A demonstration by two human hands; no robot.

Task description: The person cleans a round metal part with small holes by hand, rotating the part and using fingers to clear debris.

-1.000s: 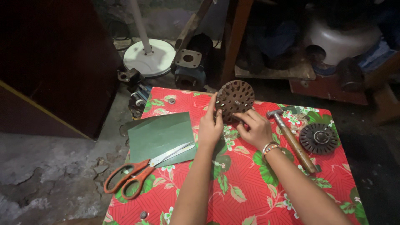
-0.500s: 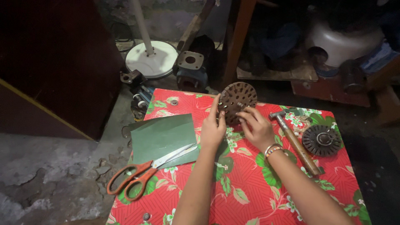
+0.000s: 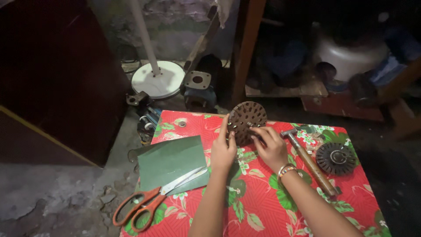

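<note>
Both hands are gripping the rusty perforated disc (image 3: 248, 122) upright at the tabletop's (image 3: 263, 206) far edge: left hand (image 3: 222, 149) fingers on its rim, right hand (image 3: 272, 147) fingers pinching its centre. Red floral cloth is covering the tabletop; scissors (image 3: 149, 204), green sheet (image 3: 169, 160), hammer (image 3: 309, 160) are lying there. Cracked concrete floor (image 3: 57, 197) is showing at left.

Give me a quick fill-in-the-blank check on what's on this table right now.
Both hands hold the round perforated ____ disc upright.
The scissors with ____ handles lie partly on the green sheet.
The hammer lies on the person's ____ side, beside the dark slotted disc.

Missing: metal; orange; right
</note>
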